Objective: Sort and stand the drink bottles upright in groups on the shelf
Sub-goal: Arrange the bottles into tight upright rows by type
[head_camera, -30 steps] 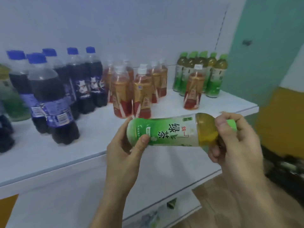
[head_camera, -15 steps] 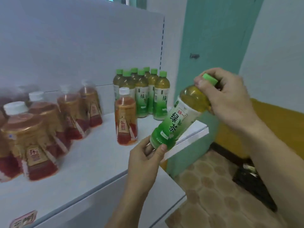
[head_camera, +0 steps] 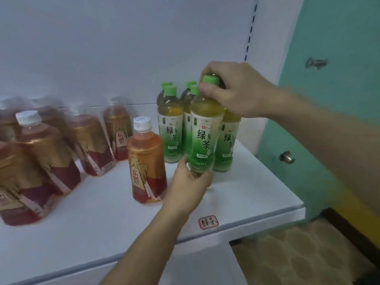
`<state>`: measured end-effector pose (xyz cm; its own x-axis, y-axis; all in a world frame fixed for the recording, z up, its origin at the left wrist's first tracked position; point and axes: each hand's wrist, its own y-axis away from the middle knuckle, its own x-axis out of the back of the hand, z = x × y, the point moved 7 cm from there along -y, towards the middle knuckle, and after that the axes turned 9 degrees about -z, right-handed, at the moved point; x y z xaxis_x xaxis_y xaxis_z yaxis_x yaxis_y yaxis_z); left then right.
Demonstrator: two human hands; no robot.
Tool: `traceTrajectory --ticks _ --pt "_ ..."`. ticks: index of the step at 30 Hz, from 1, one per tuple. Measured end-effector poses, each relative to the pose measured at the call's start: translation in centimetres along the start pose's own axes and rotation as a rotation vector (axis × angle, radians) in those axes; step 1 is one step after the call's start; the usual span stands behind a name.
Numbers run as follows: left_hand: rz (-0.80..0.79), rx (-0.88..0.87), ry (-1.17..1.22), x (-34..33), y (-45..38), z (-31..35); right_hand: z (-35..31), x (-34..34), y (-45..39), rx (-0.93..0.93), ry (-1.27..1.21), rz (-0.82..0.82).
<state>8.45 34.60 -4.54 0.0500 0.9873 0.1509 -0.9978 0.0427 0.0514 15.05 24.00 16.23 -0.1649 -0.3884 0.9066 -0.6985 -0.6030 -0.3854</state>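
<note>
A green tea bottle (head_camera: pixel 203 132) with a green cap stands upright at the front of the green tea group (head_camera: pixel 170 128) on the white shelf (head_camera: pixel 246 194). My right hand (head_camera: pixel 234 89) grips its cap and neck from above. My left hand (head_camera: pixel 189 182) holds its base from below and in front. Whether the base touches the shelf is hidden by my fingers. One red tea bottle (head_camera: pixel 147 161) with a white cap stands just left of my left hand, apart from the red tea group (head_camera: pixel 61 145) further left.
The shelf's right edge (head_camera: pixel 296 204) lies close to the green bottles, with a teal door (head_camera: pixel 329 99) and its knob (head_camera: pixel 286 157) beyond. A small red label (head_camera: pixel 208 221) sits on the shelf front. A patterned floor (head_camera: pixel 298 254) lies below right.
The green tea bottle went from lying sideways in both hands, to tilted, to upright at the green tea group. The view has swung right along the shelf, and the dark cola bottles have left it.
</note>
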Motion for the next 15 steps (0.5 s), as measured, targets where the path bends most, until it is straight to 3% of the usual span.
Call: traceTrajectory --ticks 8,15 --pt "0.219 0.091 -0.538 0.8 -3.3 0.1 2.1 -2.6 -4.0 0.207 -0.014 -0.13" --pt "0.337 0.144 -0.787 0.3 -4.2 -0.5 3.9 -4.0 -4.8 0.279 -0.024 -0.227"
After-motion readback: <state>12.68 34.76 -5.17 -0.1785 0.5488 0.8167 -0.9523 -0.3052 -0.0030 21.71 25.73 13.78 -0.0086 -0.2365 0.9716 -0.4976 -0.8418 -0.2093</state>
